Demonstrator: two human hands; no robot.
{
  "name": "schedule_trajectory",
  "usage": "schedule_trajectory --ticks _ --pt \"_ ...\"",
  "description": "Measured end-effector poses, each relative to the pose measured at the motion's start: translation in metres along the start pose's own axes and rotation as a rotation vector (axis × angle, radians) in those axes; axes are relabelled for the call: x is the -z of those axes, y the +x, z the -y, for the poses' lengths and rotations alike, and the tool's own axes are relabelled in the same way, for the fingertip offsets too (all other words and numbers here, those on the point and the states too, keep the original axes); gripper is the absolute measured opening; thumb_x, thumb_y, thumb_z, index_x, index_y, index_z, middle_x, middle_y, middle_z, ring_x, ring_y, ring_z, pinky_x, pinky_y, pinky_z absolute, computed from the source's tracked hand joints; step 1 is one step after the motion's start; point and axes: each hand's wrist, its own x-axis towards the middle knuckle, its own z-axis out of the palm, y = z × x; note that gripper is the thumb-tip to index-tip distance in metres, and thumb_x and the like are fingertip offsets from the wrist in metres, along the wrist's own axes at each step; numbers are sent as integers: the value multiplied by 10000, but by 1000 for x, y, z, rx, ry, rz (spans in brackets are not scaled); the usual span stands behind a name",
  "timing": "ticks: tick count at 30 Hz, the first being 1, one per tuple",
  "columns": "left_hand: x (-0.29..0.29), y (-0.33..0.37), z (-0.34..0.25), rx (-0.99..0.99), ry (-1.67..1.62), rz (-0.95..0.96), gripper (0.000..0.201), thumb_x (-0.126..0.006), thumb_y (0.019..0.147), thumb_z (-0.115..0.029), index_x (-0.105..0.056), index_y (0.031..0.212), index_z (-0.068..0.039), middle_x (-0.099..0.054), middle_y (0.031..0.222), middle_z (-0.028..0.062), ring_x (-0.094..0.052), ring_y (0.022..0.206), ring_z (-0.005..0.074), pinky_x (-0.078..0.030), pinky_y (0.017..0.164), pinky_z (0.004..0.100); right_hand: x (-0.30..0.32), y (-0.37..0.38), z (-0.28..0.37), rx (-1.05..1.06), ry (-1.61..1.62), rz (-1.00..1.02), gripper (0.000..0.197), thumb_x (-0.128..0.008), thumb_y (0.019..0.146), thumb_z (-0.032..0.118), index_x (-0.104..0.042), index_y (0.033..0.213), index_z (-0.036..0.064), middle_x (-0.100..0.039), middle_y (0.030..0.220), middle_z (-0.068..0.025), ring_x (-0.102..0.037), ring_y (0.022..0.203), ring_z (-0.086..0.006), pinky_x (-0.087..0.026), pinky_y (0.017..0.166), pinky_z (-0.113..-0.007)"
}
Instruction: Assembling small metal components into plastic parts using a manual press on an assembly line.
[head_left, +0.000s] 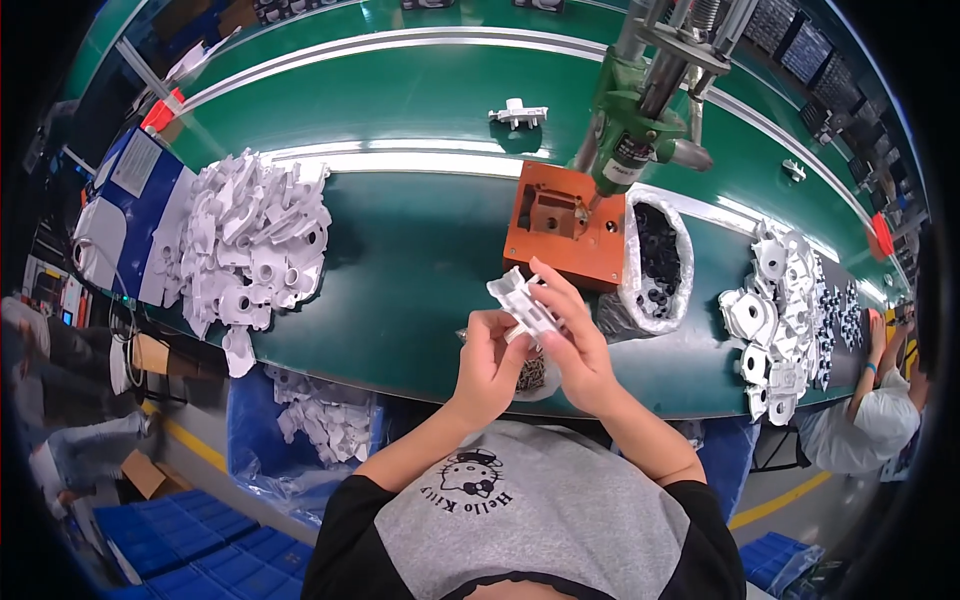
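Moulding, white, held between left hand and right hand; likely light, stiff; best gripped by outer edges.

Part before press; heap left, second heap right.

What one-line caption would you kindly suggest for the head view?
Left hand and right hand hold a white part before an orange fixture on a green workbench.

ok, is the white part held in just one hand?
No, the left hand and the right hand both have fingers on the white part.
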Motion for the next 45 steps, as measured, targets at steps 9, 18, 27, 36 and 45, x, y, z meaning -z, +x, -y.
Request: schedule_trajectory --ticks 9,18,27,36,45 --pt "5 -2 6 19 113 108 239 -543 938 -86 -393 1087 24 -553 1051 129 -585 923 130 -490 783 269 10 -5 0 -2 26 39 414 -454 943 163 -471 1331 18 -263 1481 -168 -349 1324 -273 -319 1051 -376" --pt "2 -6 9 46 73 108 245 -536 939 -67 -394 1119 18 -555 1070 118 -583 952 136 -481 812 277 10 -12 0 0 -90 53 505 -554 895 163 -442 1375 52 -254 1497 -209 -364 1331 -312 -320 1045 -390" --pt "0 -6 10 56 126 155 342 -548 927 -69 -392 1224 -7 -552 1054 92 -563 937 119 -471 804 267 10 -20 -3 80 -271 23 472 -600 872 146 -500 1328 77 -354 1428 -261 -447 1270 -363 -398 989 -388" --pt "8 9 -33 -136 701 339 362 -693 800 -154 -498 1063 0 -607 979 125 -610 942 231 -481 758 310 10 -28 -3 -203 69 -244 329 -482 967 218 -369 1213 29 -499 1181 -133 -515 912 -128 -443 839 -311" --pt "6 27 -20 -587 1124 622 381 -673 645 -42 -525 990 -110 -523 1328 66 -425 1285 314 -186 1088 589 44 -25 1 -803 662 -125 236 -422 985 325 -461 1041 99 -632 881 -109 -667 640 -230 -533 411 -314"
